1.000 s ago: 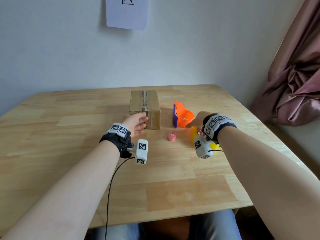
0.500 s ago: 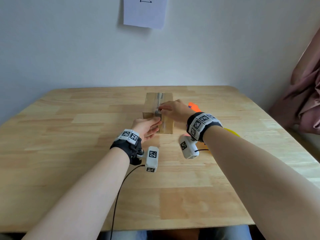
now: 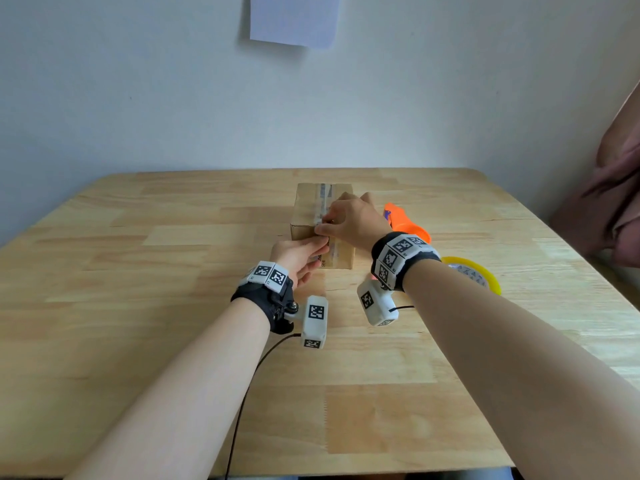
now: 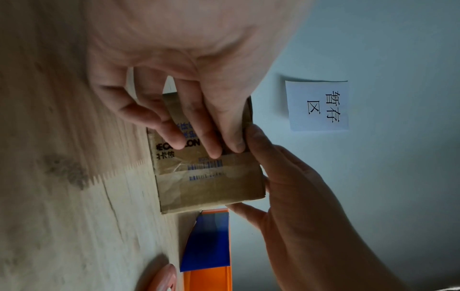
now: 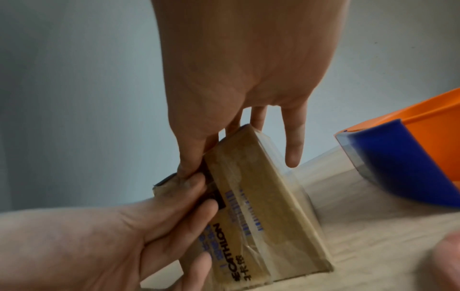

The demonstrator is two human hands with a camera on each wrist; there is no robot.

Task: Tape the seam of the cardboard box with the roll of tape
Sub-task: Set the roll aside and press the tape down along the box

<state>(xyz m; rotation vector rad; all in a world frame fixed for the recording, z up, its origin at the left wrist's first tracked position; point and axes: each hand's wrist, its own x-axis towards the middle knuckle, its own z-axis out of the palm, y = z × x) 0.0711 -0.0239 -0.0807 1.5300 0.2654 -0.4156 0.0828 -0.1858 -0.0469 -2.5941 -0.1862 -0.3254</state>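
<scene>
The small brown cardboard box (image 3: pixel 308 216) sits mid-table, with a strip of clear tape (image 3: pixel 325 199) along its top seam and down its near face. My left hand (image 3: pixel 313 252) presses straight fingers (image 4: pixel 211 149) flat against the printed near face. My right hand (image 3: pixel 332 226) lies across the box top, its thumb (image 4: pixel 254 141) on the near top edge and its fingers (image 5: pixel 295 155) stretched over the lid. The roll of tape (image 3: pixel 486 279), yellow-rimmed, lies flat on the table to the right of my right wrist, and no hand touches it.
An orange and blue tape dispenser (image 3: pixel 407 225) stands just right of the box, seen close in the wrist views (image 5: pixel 398 161). A small pink object (image 4: pixel 163 279) lies near it. A paper note (image 3: pixel 294 19) hangs on the wall. A pink curtain (image 3: pixel 620 188) is at the right.
My right hand left the table by the dispenser and tape roll and came onto the box top. My left hand stayed on the box's near face. The head view swung right.
</scene>
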